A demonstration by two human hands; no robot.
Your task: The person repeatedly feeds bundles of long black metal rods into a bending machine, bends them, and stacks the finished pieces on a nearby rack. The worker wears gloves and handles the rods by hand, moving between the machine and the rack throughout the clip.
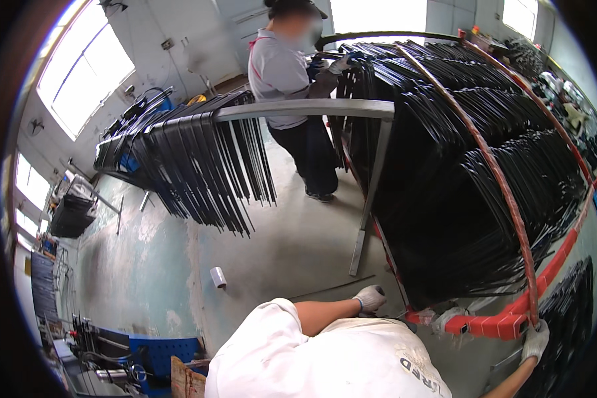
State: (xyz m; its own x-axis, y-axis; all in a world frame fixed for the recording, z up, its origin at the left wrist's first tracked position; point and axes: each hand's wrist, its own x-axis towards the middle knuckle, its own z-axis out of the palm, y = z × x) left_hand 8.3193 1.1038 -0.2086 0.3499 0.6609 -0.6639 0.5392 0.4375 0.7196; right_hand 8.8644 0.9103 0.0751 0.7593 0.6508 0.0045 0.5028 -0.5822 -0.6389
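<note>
My left hand (371,299), in a pale work glove, is curled closed in front of my body, just left of the rack's red lower corner. A dark spot shows at its fingers, but what they hold, if anything, is hidden. My right hand (536,341), gloved too, is closed at the lower end of a red-wrapped bar (509,192) of the large rack. Beside it is the rack's thick red-wrapped base (485,326), with torn clear film around it. Dense rows of thin black metal frames (521,172) fill the rack.
Across from me another person (285,86) in a grey shirt reaches gloved hands to the rack's far end. A grey metal stand (305,109) carries hanging black frames (199,152). A white roll (217,277) and a thin dark strip (331,287) lie on the floor. Blue bin (162,355) lower left.
</note>
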